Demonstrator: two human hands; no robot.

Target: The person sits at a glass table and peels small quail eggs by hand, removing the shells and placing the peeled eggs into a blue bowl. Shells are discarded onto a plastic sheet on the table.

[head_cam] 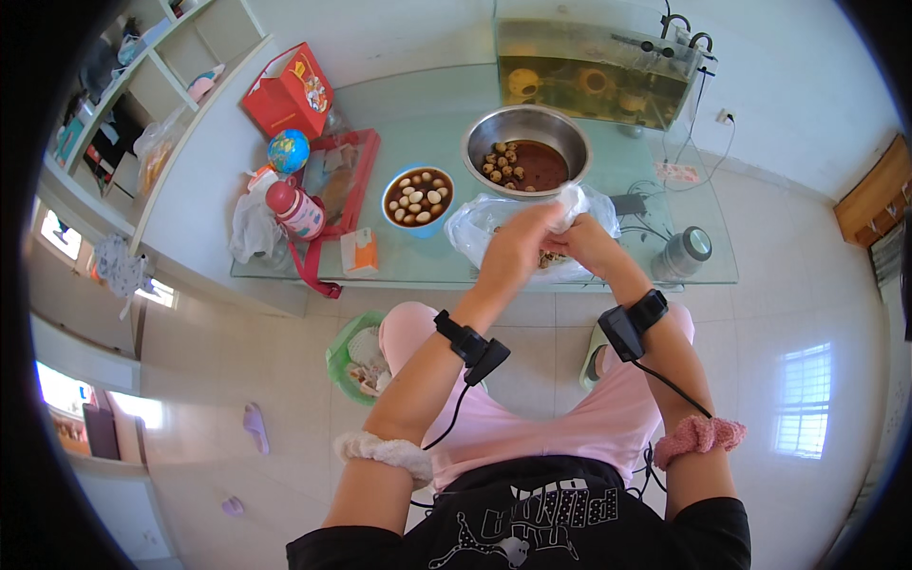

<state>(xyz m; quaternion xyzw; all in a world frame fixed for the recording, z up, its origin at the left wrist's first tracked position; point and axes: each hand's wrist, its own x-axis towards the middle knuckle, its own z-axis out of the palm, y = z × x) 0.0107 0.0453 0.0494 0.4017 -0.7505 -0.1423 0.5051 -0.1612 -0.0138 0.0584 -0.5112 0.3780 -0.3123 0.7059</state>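
My left hand and my right hand meet over a clear plastic bag on the glass table. Between their fingers is a crumpled white tissue, gripped by both; the left hand is slightly blurred. Bits of speckled eggshell lie in the bag, partly covered by my hands. Just behind stands a steel bowl with unpeeled quail eggs in brown liquid. To the left, a blue bowl holds several peeled quail eggs in dark liquid.
A fish tank stands at the table's back right. A steel-lidded jar and black cables are at right. A pink bottle, small globe, red gift bag and orange-white box occupy the left. A green bin sits below.
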